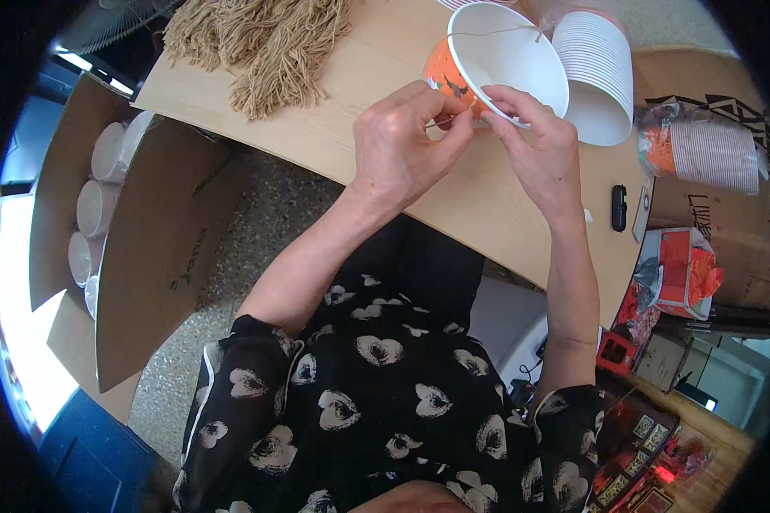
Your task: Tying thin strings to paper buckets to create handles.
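An orange paper bucket [441, 68] with dark printed figures and a white inside lies tilted on the table, its mouth toward the right. A thin tan cord [492, 33] spans the far part of its opening. My left hand [406, 141] is closed at the bucket's near side, thumb and fingertips pinching a piece of the cord. Close beside it, my right hand [541, 145] grips the near rim, its thumb outside and fingers reaching over the edge. The exact spot between the fingertips is partly hidden.
A bundle of tan cords [274, 51] lies at the table's far left. Nested white buckets [595, 77] stand right of the bucket; a wrapped stack [710, 154] lies farther right. A black object [618, 208] rests near the right edge. A carton [162, 231] holding wrapped stacks stands left.
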`<state>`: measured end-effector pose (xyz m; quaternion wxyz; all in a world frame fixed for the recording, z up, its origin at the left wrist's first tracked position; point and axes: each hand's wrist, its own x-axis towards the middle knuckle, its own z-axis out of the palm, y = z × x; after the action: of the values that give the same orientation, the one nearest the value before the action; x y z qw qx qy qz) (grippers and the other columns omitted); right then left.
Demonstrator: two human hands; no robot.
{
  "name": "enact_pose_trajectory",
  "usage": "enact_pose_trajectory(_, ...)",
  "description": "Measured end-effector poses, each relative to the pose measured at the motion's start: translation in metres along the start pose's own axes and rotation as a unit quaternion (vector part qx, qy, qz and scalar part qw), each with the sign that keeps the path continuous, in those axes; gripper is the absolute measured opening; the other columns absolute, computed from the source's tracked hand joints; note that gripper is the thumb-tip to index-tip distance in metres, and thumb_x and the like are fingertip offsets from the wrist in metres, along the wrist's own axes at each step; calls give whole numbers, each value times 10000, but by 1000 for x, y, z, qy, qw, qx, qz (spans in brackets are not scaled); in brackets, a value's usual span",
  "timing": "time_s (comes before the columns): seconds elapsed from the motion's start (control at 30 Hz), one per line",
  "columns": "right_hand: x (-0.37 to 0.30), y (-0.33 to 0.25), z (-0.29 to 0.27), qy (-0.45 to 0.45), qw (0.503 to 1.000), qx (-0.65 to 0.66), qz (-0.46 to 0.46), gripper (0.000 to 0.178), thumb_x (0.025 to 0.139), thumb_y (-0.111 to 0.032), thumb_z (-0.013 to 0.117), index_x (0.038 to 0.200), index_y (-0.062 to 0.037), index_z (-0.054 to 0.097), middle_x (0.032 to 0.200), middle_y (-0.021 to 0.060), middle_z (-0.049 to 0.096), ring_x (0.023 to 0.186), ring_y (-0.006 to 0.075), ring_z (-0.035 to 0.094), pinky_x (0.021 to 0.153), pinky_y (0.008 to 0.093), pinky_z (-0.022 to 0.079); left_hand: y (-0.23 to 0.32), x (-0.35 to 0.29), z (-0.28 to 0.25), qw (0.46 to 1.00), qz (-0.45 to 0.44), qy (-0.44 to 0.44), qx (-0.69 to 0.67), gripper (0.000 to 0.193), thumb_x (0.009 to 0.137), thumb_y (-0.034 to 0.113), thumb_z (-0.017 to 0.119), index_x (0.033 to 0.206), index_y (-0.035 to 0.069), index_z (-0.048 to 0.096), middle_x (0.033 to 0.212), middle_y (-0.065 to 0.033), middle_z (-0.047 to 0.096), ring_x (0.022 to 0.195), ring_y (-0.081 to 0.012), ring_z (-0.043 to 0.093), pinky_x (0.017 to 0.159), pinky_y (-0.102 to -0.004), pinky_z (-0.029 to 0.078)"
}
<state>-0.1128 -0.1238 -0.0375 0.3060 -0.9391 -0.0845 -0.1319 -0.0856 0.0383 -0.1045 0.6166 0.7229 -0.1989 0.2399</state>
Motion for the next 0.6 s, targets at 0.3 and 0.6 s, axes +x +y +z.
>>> enact_pose_trajectory(0.3,1,-1,-1,-4,1000,10,-4,267,847,-96,719,1110,-50,697,979,133,724,884,241,694,815,338,530,-4,2,4,1000,5,7,2,72,782,78,761,812,28,718,687,-36,663,476,-57,493,427,-220,378)
enact_pose_trajectory(0.6,16,8,-21,-97,986,134,26,277,952,-98,566,1204,0,628,966,150,717,888,206,690,806,328,525,4,7,5,999,-30,-13,5,72,762,85,749,789,37,703,708,-75,669,616,-197,668,545,-314,518)
